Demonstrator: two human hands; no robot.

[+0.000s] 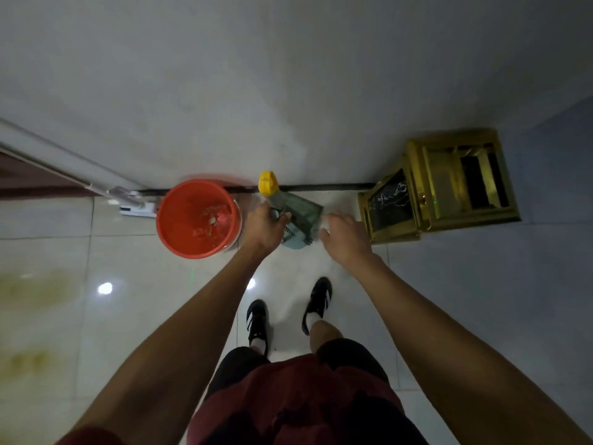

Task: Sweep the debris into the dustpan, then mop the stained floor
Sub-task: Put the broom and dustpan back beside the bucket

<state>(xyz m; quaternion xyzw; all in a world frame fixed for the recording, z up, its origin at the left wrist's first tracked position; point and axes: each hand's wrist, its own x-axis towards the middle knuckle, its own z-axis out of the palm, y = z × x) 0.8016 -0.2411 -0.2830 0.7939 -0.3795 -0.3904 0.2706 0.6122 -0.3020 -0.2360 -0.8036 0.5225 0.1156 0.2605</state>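
Observation:
I look straight down at a tiled floor by a wall. My left hand (266, 228) grips the upright handle of a broom and dustpan set; its yellow handle top (268, 182) stands against the wall. The pale blue-green dustpan (300, 221) sits on the floor between my hands. My right hand (345, 236) hovers just right of the dustpan, fingers relaxed and holding nothing. A white flat mop (134, 205) leans at the wall to the left. Yellowish stains (35, 287) mark the tiles at far left.
A red bucket (173, 234) with scraps inside stands left of the dustpan. A gold-coloured bin (449, 184) stands against the wall at right. My feet in black shoes (288, 313) are on the tiles below.

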